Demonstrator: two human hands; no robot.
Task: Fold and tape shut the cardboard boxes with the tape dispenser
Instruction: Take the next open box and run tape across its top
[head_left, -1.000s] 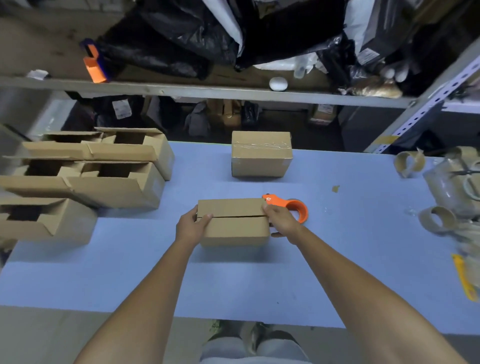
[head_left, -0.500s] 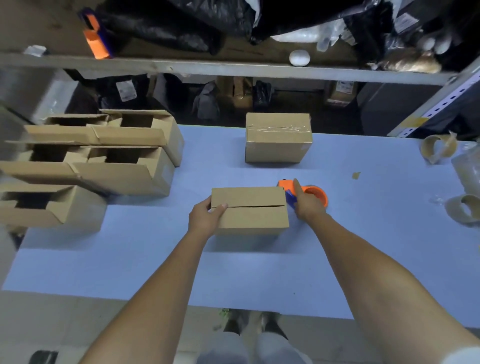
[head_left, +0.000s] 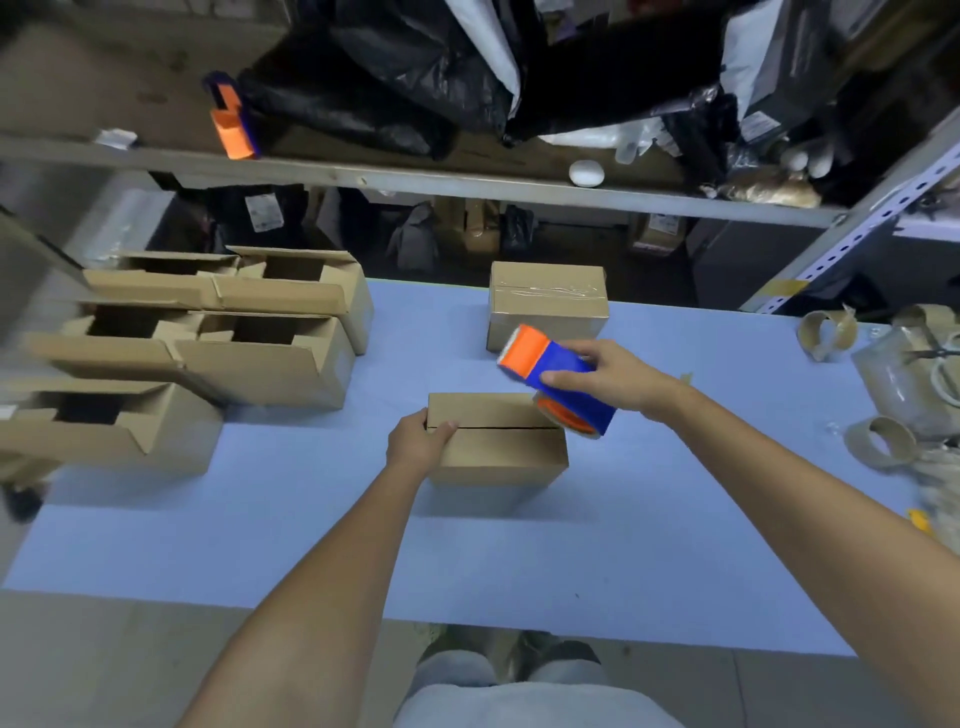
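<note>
Left hand (head_left: 418, 441) grasps the left end of the near cardboard box (head_left: 498, 452), thumb lying on top right at the seam, the rest of the hand against the end wall. Right hand (head_left: 618, 379) grasps the tape dispenser (head_left: 558, 384), fingers wrapped over its blue body. I read the dispenser as lifted and tilted over the far right corner of that box. Whether it touches the cardboard I cannot tell from my end. Its orange end points up and left, and an orange hub shows underneath.

The near box sits mid table (head_left: 623, 545), flaps folded down, the seam a dark line running left to right across the top.

Beyond it, at the far edge, I log a taped box (head_left: 548, 304), closed, with glossy tape across the top, well apart from the near one.

Left side: open boxes (head_left: 270, 358) packed in rows, flaps up, touching one another.

Right side: an empty tape core (head_left: 826, 332) near the far edge and another core (head_left: 880, 441) closer in, with a clear plastic bag (head_left: 904, 374) between them. There is a small yellow item at the right edge, too blurred for me to name.

Behind the table a shelf (head_left: 415, 182) carries black bags (head_left: 395, 78), a white round object (head_left: 586, 172) and a spare dispenser (head_left: 231, 122), orange and blue, standing on end toward the left.

Both forearms are bare and reach in from the bottom
</note>
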